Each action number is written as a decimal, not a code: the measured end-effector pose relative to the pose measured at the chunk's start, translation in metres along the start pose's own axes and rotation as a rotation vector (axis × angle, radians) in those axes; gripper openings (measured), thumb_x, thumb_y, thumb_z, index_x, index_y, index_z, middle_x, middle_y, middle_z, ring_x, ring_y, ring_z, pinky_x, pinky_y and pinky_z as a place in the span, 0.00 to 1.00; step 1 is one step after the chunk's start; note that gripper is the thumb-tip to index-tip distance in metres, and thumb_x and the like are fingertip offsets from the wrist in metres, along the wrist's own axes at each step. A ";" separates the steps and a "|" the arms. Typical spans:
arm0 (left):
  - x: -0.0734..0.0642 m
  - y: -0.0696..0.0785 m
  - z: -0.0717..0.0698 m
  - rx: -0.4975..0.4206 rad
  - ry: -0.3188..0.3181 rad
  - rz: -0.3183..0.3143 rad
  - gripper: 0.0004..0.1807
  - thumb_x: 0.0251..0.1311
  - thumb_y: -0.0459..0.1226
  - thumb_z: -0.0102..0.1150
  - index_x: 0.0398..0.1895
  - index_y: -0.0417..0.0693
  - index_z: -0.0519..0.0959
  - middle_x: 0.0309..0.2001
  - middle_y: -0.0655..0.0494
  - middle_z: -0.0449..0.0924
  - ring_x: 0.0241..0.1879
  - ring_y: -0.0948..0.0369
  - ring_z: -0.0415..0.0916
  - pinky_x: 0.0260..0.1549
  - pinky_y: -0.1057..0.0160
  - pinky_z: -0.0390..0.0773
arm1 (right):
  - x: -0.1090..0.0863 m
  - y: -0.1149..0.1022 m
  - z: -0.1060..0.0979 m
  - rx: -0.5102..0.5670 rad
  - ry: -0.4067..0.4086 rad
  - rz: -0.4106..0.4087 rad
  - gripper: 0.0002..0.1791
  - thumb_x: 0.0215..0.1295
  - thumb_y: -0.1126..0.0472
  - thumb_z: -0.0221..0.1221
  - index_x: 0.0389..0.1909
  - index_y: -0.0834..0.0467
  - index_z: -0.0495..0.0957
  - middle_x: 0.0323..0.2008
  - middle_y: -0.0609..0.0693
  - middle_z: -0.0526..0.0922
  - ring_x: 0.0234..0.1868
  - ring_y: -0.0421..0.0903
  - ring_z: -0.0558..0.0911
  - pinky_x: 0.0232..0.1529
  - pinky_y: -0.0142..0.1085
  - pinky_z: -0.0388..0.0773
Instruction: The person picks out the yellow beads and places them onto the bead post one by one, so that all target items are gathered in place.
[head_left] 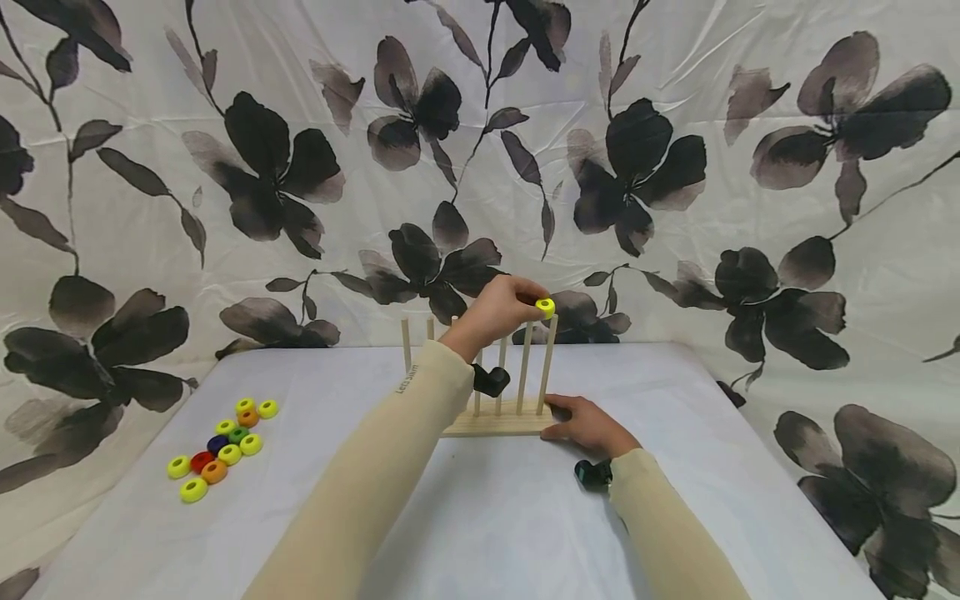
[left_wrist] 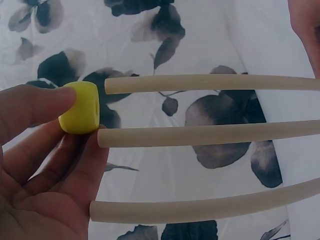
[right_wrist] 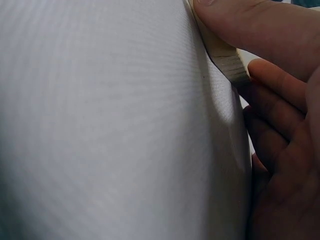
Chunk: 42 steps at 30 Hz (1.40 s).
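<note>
My left hand (head_left: 498, 312) pinches a yellow ring (left_wrist: 80, 110) between thumb and fingers, right at the top of the rightmost peg (head_left: 548, 358) of a wooden peg stand (head_left: 491, 427). In the left wrist view the ring sits just off the tip of the upper peg (left_wrist: 210, 83), its hole turned toward the pegs; a small gap shows. My right hand (head_left: 592, 427) grips the right end of the stand's base (right_wrist: 227, 62), thumb at the front and fingers behind. The left forearm hides part of the stand and some pegs.
On the left of the white-covered table (head_left: 465, 517) lies a loose group of rings: several yellow rings (head_left: 193, 489), two orange, a red ring (head_left: 202, 462), a dark blue ring (head_left: 217, 443) and a green ring (head_left: 238, 434). A floral cloth (head_left: 525, 208) hangs behind the table.
</note>
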<state>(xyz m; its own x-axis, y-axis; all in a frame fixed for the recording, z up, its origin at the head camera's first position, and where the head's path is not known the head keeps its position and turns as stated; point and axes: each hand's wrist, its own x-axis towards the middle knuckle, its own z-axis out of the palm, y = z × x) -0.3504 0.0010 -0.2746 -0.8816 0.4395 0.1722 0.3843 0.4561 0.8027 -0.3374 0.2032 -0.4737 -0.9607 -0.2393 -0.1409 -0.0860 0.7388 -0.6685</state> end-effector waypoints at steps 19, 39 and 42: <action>0.008 0.007 0.011 0.017 -0.046 -0.006 0.19 0.64 0.33 0.59 0.59 0.43 0.78 0.52 0.50 0.81 0.48 0.58 0.80 0.50 0.62 0.80 | -0.002 -0.003 0.000 -0.011 0.001 0.004 0.41 0.53 0.46 0.70 0.69 0.45 0.67 0.70 0.53 0.66 0.73 0.55 0.62 0.70 0.57 0.58; 0.006 0.007 0.008 0.106 -0.038 0.037 0.17 0.64 0.36 0.60 0.55 0.46 0.80 0.51 0.50 0.82 0.50 0.58 0.78 0.49 0.59 0.80 | 0.000 -0.001 0.000 -0.023 0.001 -0.008 0.42 0.52 0.45 0.70 0.69 0.46 0.67 0.70 0.52 0.67 0.72 0.54 0.63 0.70 0.56 0.59; 0.004 0.008 0.005 0.097 -0.025 0.051 0.16 0.64 0.36 0.59 0.55 0.47 0.80 0.50 0.52 0.82 0.50 0.58 0.79 0.50 0.58 0.80 | 0.000 -0.001 -0.001 -0.024 0.000 -0.013 0.42 0.52 0.45 0.70 0.69 0.46 0.67 0.70 0.52 0.67 0.72 0.54 0.63 0.70 0.56 0.59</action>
<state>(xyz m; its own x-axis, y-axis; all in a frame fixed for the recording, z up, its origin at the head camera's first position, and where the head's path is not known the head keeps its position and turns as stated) -0.3491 0.0102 -0.2706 -0.8537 0.4826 0.1959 0.4539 0.5048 0.7342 -0.3372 0.2031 -0.4727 -0.9595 -0.2486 -0.1325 -0.1044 0.7505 -0.6525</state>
